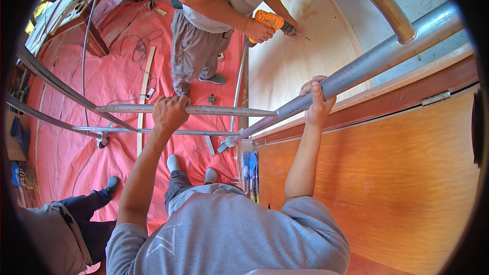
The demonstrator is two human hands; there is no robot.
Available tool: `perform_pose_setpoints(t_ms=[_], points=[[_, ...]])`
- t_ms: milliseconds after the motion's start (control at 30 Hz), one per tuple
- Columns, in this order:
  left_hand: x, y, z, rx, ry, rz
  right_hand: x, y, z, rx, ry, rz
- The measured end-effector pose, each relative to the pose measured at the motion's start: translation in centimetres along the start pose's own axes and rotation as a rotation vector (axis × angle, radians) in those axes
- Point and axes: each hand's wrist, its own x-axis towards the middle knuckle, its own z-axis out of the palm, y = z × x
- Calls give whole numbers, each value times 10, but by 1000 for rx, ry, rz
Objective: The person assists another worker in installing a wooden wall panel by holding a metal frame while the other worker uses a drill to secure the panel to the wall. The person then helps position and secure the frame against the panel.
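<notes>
My left hand (169,115) is closed over a thin metal crossbar (224,110) of a tubular metal frame, which looks like a scaffold. My right hand (318,103) is wrapped around the frame's thick grey pipe (367,61), its thumb showing on the near side. The crossbar joins this pipe just left of my right hand. Below runs a second, thinner bar (193,132), and a caster (227,143) sits at the pipe's far lower end. Curved tubes (56,79) form the frame's left side.
Ahead, a co-worker holds an orange drill (269,20) against a pale plywood panel (305,30). Another person (56,234) stands at lower left. A varnished wooden door (387,173) is to my right. Red sheeting (122,71) covers the floor, with a wooden strip (146,76) and cables on it.
</notes>
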Motion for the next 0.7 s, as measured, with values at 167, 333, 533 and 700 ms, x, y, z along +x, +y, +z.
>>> perform_pose_setpoints(t_ms=[167, 333, 533, 700], points=[[0, 0, -1, 14, -1, 7, -1, -1, 1, -16, 3, -10], [-2, -3, 0, 16, 4, 14, -1, 0, 1, -12, -2, -8], [-1, -4, -2, 12, 8, 12, -1, -1, 3, -8, -11, -7], [-1, -5, -4, 33, -2, 7, -1, -2, 6, -34, -14, -15]])
